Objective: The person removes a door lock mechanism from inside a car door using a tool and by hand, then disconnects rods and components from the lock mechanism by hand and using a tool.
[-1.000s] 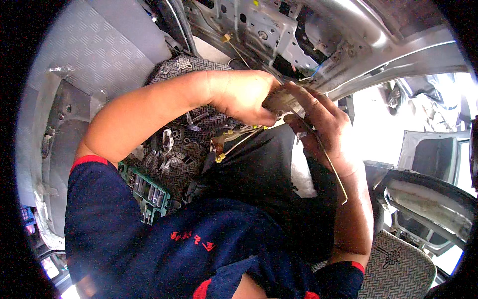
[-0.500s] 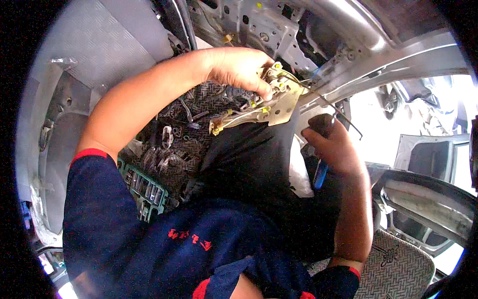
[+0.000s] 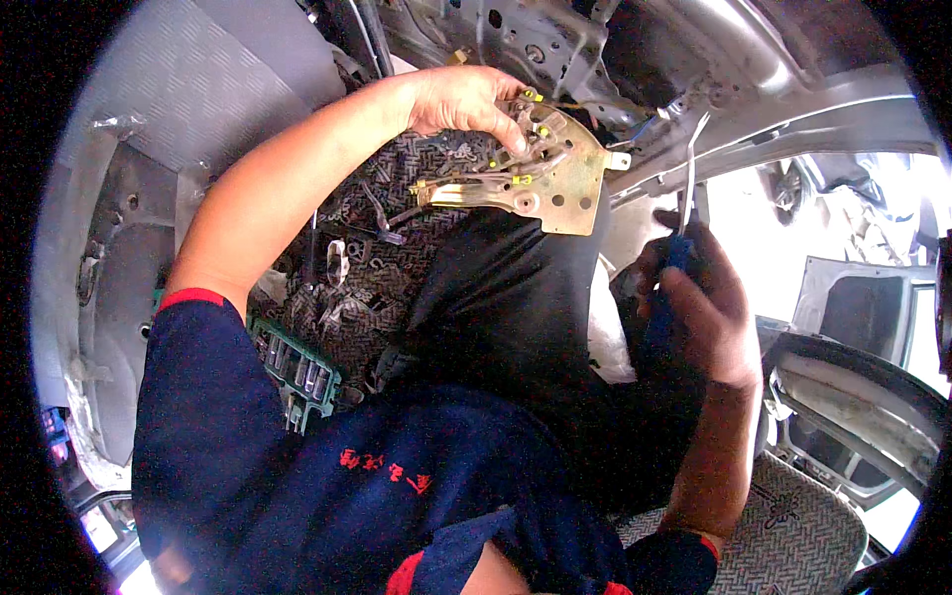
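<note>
My left hand [image 3: 458, 103] is closed on the upper left part of a gold-coloured metal bracket [image 3: 573, 177], a flat plate with holes, levers and small yellow clips. Its long narrow arm reaches left over my dark trouser leg. To the right, apart from the bracket, my right hand [image 3: 716, 315] is wrapped around the blue handle of a pry tool [image 3: 690, 178]. The tool's slim metal shaft points up and bends near a tip that looks forked. My fingers hide part of the handle.
A green socket case [image 3: 297, 369] lies at the left. Loose parts and a clear plastic piece [image 3: 337, 263] are on the patterned floor mat [image 3: 372, 297]. A bare metal door panel [image 3: 555, 59] stands ahead, and a patterned seat [image 3: 793, 516] is at lower right.
The bracket has risen slightly and turned so its plate faces me more. My right hand has moved a little right and down, and the pry tool's shaft now shows, pointing upward.
</note>
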`<state>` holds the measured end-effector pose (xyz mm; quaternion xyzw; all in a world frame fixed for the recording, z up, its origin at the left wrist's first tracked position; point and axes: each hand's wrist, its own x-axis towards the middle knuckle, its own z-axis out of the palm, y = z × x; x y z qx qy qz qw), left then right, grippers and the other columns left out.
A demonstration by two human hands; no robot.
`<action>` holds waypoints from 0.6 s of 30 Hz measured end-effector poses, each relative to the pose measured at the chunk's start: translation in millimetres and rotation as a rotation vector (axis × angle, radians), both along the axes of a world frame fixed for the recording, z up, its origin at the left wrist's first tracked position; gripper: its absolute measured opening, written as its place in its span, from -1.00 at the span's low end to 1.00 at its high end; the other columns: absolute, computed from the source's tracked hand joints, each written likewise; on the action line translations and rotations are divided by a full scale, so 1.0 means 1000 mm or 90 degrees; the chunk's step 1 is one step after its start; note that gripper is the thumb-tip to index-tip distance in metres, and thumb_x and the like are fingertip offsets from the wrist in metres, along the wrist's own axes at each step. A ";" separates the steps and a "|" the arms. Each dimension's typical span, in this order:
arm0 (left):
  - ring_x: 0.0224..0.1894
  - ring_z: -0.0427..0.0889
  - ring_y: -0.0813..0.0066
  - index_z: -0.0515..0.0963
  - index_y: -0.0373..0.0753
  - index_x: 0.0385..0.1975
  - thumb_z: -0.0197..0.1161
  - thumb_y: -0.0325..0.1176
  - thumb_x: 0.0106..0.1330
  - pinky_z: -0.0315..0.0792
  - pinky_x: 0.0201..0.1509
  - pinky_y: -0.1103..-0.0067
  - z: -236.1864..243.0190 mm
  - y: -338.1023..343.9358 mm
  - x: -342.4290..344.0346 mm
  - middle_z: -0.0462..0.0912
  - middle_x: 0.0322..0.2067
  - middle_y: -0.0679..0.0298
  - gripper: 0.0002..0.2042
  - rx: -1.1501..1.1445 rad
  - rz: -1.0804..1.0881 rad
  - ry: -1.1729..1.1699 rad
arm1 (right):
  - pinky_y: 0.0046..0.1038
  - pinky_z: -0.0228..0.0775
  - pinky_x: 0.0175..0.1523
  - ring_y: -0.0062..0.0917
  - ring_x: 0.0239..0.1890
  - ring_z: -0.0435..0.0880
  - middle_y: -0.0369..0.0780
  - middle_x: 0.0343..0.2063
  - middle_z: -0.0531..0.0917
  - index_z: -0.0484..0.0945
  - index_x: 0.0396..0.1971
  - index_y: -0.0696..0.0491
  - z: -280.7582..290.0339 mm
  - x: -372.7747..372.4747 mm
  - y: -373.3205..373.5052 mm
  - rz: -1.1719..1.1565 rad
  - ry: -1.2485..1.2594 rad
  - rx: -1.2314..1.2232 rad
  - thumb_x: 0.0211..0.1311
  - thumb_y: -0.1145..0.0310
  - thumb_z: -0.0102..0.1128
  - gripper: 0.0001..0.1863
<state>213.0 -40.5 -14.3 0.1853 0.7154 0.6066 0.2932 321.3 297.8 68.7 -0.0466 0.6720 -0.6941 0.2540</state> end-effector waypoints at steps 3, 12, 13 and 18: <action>-0.06 0.61 0.54 0.57 -0.29 0.05 0.45 -0.34 0.16 0.45 0.15 0.52 0.018 0.013 0.002 0.71 -0.12 0.33 -0.55 -0.138 0.014 0.098 | -0.54 0.41 -0.25 -0.62 -0.41 0.51 -0.26 -0.35 0.63 0.33 0.32 0.10 -0.003 -0.020 0.008 0.047 0.086 0.188 0.40 0.41 0.17 -0.48; -0.09 0.67 0.29 0.54 -0.38 -0.03 0.39 -0.26 0.14 0.51 0.04 0.42 -0.003 0.019 -0.014 0.72 -0.17 0.05 -0.56 -0.290 0.016 0.307 | -0.23 0.54 -0.02 -0.14 -0.12 0.70 -0.03 -0.18 0.70 0.64 -0.03 0.10 -0.038 -0.071 0.016 0.062 0.611 0.535 0.33 0.35 0.25 -0.74; -0.05 0.66 0.27 0.49 -0.37 0.03 0.35 -0.30 0.15 0.50 0.10 0.41 0.001 0.024 -0.014 0.70 -0.14 0.04 -0.54 -0.353 0.023 0.335 | -0.23 0.54 -0.02 -0.14 -0.12 0.70 -0.03 -0.18 0.70 0.64 -0.03 0.10 -0.035 -0.076 0.016 0.054 0.612 0.537 0.33 0.35 0.25 -0.74; 0.17 0.55 -0.04 0.38 -0.38 0.13 0.25 -0.32 0.14 0.43 0.26 0.27 0.011 0.054 -0.003 0.56 0.03 -0.16 -0.47 -0.436 0.071 0.419 | -0.14 0.50 0.02 -0.09 -0.12 0.64 -0.04 -0.23 0.66 0.62 0.00 0.04 -0.026 -0.088 0.021 0.116 0.722 0.669 0.36 0.26 0.19 -0.70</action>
